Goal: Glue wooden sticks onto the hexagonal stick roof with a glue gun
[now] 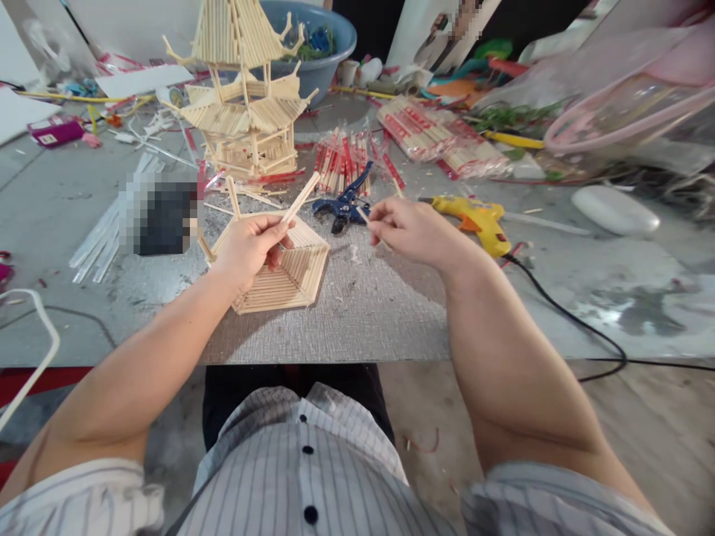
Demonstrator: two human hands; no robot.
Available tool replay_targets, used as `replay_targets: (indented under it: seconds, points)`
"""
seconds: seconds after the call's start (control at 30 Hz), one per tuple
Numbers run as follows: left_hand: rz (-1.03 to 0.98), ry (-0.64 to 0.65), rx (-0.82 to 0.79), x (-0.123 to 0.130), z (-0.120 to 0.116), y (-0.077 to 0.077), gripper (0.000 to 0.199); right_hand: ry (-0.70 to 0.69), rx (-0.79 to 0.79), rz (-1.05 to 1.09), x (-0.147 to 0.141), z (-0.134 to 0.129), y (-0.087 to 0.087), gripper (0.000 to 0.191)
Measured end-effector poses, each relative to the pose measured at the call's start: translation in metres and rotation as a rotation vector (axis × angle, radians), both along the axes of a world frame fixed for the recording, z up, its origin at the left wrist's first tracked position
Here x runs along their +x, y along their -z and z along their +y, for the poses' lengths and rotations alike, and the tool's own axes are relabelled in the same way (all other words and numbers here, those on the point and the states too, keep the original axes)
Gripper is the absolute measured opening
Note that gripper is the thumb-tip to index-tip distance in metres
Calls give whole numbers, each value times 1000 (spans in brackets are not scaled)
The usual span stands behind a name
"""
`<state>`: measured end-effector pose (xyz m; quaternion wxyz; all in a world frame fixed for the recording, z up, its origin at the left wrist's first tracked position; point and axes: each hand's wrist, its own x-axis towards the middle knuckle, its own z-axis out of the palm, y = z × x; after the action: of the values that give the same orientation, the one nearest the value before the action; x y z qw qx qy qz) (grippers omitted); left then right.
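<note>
Between the thumb and fingers of my left hand (254,249) are wooden sticks (302,198), pointing up and to the right. Under that hand lies a hexagonal stick base (279,286) built of rows of thin wood, with short posts (233,197) standing at its left side. My right hand (399,227) pinches a short piece of stick (363,215), held above the table to the right of the base. Blue cutters (346,205) lie between my hands. Just beyond my right hand rests a yellow glue gun (474,219).
A tiered stick pagoda (246,112) stands behind the base, before a blue basin (338,41). Red-wrapped chopsticks (343,160) and bagged bundles (416,126) lie at the back. Clear glue sticks (106,223) are at left. A black cord (558,301) runs off the right edge.
</note>
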<state>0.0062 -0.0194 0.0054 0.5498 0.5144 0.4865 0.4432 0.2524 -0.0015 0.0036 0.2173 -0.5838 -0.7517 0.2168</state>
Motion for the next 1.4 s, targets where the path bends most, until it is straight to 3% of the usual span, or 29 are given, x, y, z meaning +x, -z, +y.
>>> replay_targets:
  seconds: [0.13, 0.37, 0.53, 0.7, 1.4]
  points:
    - [-13, 3, 4, 0, -1, -1, 9, 11, -57, 414, -12, 0, 7, 36]
    - [-16, 33, 7, 1, -2, -1, 9, 23, -345, 830, -32, -5, 3, 14]
    - [16, 38, 8, 3, -3, 0, 10, 62, -376, 974, -40, -7, 4, 12]
    - [72, 43, -9, 5, -4, 0, 10, 140, -360, 1048, -40, -3, 10, 16]
    - [246, 139, 39, 11, -10, 6, 17, 155, -422, 1131, -53, -10, 5, 17]
